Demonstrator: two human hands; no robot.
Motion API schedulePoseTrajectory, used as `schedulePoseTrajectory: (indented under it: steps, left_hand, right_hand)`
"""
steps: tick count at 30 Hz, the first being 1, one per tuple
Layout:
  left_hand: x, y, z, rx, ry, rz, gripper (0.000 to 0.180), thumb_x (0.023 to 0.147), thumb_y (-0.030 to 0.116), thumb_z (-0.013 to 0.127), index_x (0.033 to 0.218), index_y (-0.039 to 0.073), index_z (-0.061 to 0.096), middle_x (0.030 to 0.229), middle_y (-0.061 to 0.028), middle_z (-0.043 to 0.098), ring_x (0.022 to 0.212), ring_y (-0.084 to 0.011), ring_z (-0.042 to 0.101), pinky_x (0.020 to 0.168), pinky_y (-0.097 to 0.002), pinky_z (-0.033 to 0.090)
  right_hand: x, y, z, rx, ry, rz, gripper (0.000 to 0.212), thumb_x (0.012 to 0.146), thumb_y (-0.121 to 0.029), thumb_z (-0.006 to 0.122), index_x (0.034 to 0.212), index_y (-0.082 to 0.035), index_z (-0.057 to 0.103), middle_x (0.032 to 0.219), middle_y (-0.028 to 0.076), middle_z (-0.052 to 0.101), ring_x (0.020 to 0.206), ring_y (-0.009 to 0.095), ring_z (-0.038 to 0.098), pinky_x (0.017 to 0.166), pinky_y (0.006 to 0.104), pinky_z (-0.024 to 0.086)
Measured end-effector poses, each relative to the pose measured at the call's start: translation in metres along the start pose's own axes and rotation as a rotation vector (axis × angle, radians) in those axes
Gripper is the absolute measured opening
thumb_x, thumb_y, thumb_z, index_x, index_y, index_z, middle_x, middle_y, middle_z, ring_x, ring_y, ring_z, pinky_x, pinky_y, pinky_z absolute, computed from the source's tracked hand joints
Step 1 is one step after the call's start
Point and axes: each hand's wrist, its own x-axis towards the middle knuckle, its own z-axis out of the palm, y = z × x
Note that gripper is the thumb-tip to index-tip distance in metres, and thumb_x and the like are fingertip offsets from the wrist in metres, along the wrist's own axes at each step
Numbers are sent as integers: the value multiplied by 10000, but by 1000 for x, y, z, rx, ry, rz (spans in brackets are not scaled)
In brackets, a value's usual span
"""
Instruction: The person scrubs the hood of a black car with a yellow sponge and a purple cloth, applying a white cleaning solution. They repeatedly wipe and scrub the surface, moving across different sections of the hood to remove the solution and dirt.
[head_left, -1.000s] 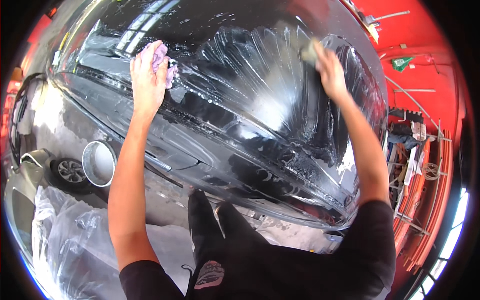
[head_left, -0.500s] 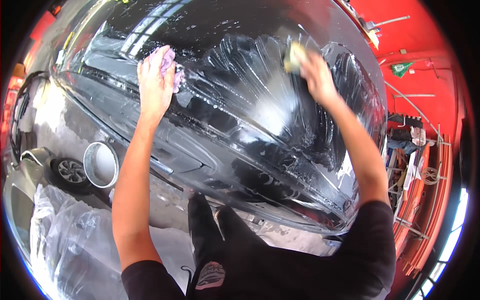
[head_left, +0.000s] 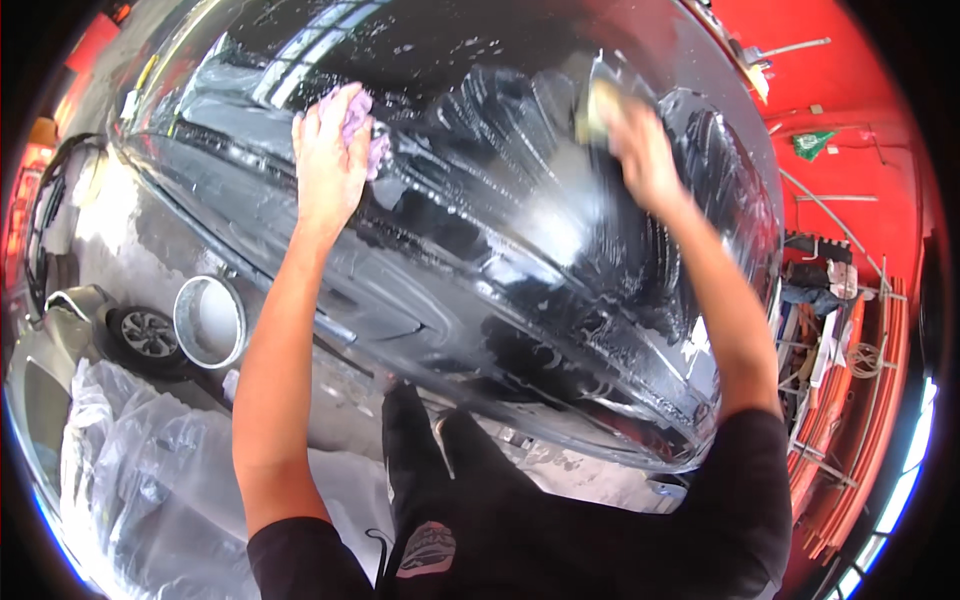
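Note:
A glossy black car panel [head_left: 450,225], wet and streaked with suds or water, curves across the middle of the view. My left hand [head_left: 330,165] presses a crumpled purple cloth [head_left: 358,115] onto it, left of centre. Farther right, my right hand [head_left: 643,150] is closed on a yellowish sponge-like pad [head_left: 603,108] against the panel. That hand and the pad are blurred by motion, so the pad's exact kind cannot be made out. Fan-shaped streaks run over the surface between and below the hands.
A round whitish bucket [head_left: 240,330] stands on the floor at left, beside a car wheel [head_left: 148,335]. Clear plastic sheeting [head_left: 150,470] drapes over something at lower left. Orange-red poles on a rack [head_left: 865,430] and a red wall [head_left: 850,90] are on the right.
My left hand and the purple cloth have slid slightly right along the panel. My right hand with the pad sits a little farther right, and the whole view has shifted a little too.

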Motion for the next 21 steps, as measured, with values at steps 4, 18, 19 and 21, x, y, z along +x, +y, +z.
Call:
schedulePoseTrajectory:
  steps: [4, 18, 19, 21]
  left_hand:
    - [2, 3, 5, -47, -10, 38, 464, 1027, 211, 677, 1477, 127, 603, 1348, -177, 662, 1295, -371, 575, 1188, -507, 359]
    - [3, 1, 9, -49, 106, -74, 442, 1008, 118, 693, 1445, 108, 625, 1274, -162, 685, 1171, -363, 630, 1072, -478, 494]
    - [-1, -4, 7, -64, 128, -65, 453, 1000, 78, 689, 1447, 110, 624, 1300, -162, 660, 1149, -343, 651, 1039, -451, 528]
    - [-5, -12, -2, -90, 147, -72, 468, 992, 41, 686, 1450, 119, 626, 1340, -163, 625, 1138, -326, 674, 1007, -423, 561]
  right_hand:
    - [84, 13, 41, -97, -14, 344, 494, 984, -141, 666, 1471, -220, 642, 1364, 247, 610, 1205, 442, 602, 1032, 543, 500]
    - [141, -210, 51, 204, 10, -211, 569, 730, -9, 720, 1281, -148, 759, 1248, 163, 629, 1204, 370, 588, 1026, 484, 480]
    - [150, -221, 60, 159, 8, -203, 558, 724, -15, 731, 1267, -140, 759, 1205, 153, 627, 1177, 367, 591, 1014, 479, 483]
    - [111, -210, 40, 298, 4, -227, 539, 747, -11, 730, 1272, -129, 761, 1284, 179, 629, 1198, 380, 601, 1022, 487, 487]
